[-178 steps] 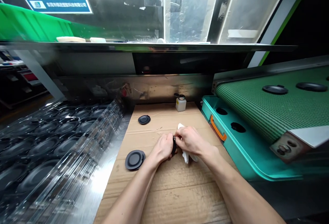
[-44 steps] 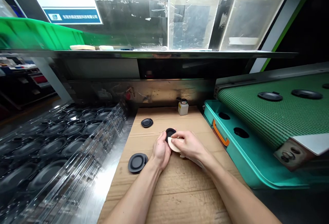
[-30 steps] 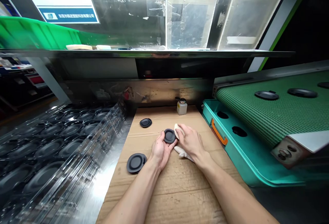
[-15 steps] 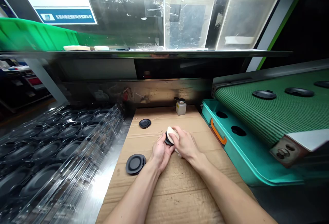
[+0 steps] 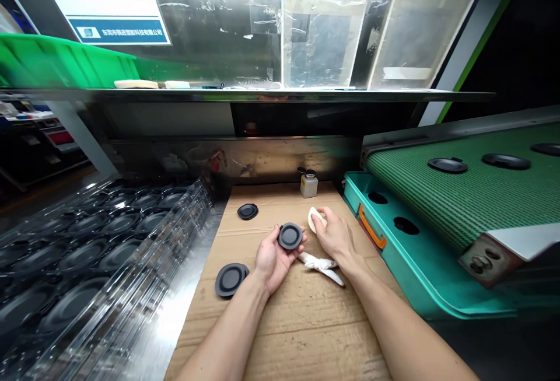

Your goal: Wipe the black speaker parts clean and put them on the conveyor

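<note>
While a round matte-black disc [image 5: 290, 236] is clasped by the left grip [image 5: 275, 261] above the brown cardboard sheet [image 5: 301, 328], a cream-white oval pad [image 5: 312, 220] is pinched by the right grip [image 5: 336, 235], near the disc.

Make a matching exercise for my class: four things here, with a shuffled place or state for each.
1. Left hand
2. Bottle
3. Right hand
4. Orange handle

A. on the side of the teal box
B. holding a pale pad
C. holding a black disc
D. near the far edge of the cardboard

Pairs: 1-C, 2-D, 3-B, 4-A
</note>
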The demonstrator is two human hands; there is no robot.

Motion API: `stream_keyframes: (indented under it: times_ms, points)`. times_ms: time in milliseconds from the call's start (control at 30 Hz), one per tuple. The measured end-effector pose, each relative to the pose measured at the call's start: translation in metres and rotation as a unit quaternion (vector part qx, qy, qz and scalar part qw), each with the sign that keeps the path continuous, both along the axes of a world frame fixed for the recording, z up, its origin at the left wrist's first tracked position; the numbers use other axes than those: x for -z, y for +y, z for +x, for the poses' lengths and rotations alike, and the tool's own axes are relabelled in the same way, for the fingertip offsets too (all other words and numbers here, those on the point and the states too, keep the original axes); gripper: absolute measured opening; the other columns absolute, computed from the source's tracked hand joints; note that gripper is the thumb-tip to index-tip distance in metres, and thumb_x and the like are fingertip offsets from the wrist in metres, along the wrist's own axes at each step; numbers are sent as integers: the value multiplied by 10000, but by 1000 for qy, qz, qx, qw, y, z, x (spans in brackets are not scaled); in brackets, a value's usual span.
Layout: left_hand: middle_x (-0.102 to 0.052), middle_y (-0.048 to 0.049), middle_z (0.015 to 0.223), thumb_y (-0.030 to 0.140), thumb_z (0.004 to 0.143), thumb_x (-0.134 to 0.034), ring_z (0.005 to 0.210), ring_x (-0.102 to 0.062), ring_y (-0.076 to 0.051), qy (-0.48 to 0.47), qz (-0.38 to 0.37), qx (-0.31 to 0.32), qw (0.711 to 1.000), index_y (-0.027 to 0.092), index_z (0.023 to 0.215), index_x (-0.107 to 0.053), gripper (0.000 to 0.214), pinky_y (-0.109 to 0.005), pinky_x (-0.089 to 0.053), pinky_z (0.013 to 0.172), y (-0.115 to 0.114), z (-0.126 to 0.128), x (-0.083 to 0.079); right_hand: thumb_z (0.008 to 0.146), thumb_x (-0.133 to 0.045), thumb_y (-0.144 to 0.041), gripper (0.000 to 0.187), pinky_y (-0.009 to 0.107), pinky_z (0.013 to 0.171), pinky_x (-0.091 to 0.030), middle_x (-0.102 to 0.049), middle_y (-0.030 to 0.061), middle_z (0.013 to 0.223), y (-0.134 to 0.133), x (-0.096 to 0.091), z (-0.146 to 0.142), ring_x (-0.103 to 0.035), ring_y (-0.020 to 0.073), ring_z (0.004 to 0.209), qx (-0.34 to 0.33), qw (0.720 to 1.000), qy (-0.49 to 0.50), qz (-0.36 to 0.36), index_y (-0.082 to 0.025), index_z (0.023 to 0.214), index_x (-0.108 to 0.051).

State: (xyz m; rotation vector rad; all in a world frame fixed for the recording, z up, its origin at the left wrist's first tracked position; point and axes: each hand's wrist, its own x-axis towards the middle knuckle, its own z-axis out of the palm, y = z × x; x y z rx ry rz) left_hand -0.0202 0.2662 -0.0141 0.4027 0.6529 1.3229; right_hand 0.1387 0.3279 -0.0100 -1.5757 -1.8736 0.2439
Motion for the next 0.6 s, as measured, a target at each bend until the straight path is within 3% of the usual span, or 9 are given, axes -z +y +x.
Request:
stream_keyframes:
  times_ms: [300, 433, 600]
  points:
    - [-628, -215, 1139, 342, 911, -445, 840, -666, -219, -47, -19, 7, 999, 51, 1058, -583, 354, -270, -547, 661, -1, -3, -6, 907, -412, -492, 346, 271, 640, -366, -708, 31, 966, 1, 2, 0, -644, 208, 843, 20, 999, -25, -16, -294, 1117, -602]
    - [-638, -223, 1074, 258, 883, -446, 792, -655, -183, -83, -40, 4, 996, 13, 1036, -557, 309, -242, -548, 661, -1, -7, -9, 890, -433, -502, 353, 270, 651, -377, -710, 44, 919, 5, 9, 0, -645, 209, 846, 17, 999, -27, -39, -282, 1087, -627]
    - [-644, -158, 999, 80, 730, -497, 776, -666, -184, 8, -22, -38, 999, 81, 1012, -523, 283, -233, -514, 608, -3, 0, -4, 880, -450, -499, 347, 259, 660, -391, -710, 48, 927, 9, 15, 0, -641, 203, 872, 13, 998, -15, -58, -264, 1040, -649]
